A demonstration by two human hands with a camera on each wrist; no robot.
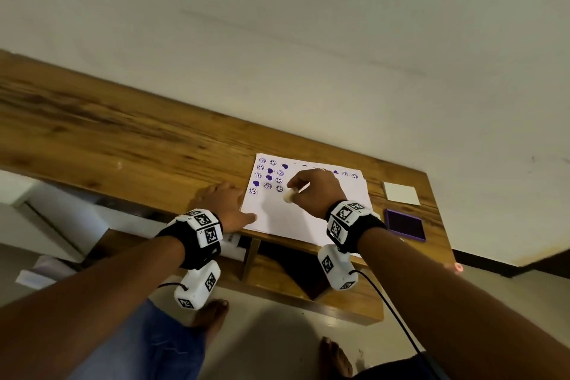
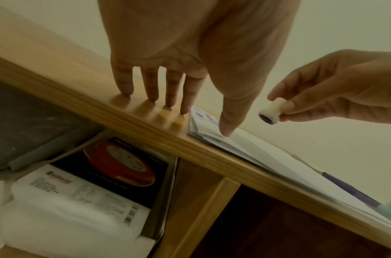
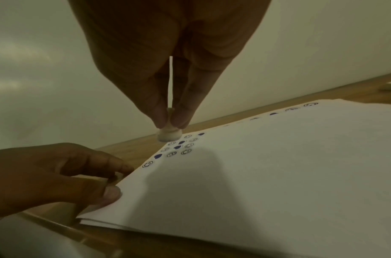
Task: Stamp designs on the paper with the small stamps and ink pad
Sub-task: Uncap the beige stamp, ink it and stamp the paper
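While right hand (image 1: 314, 191) pinches small cream wooden stamp (image 1: 289, 195) in fingertip grip, stamp hangs just above white paper sheet (image 1: 293, 222), inked face down. Purple smiley and heart prints (image 1: 269, 177) just beyond grip. Left hand (image 1: 226, 203) flat, fingers straight, thumb pressing paper edge on wooden worktop (image 1: 123, 139). Purple square ink pad (image 1: 405, 224) lies right of grip.

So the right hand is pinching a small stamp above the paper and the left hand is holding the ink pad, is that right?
Not quite. The right hand does pinch a small stamp above the paper, but the left hand holds no ink pad: it rests on the table with its thumb on the paper's corner, as the left wrist view shows. The ink pad lies untouched right of the paper.
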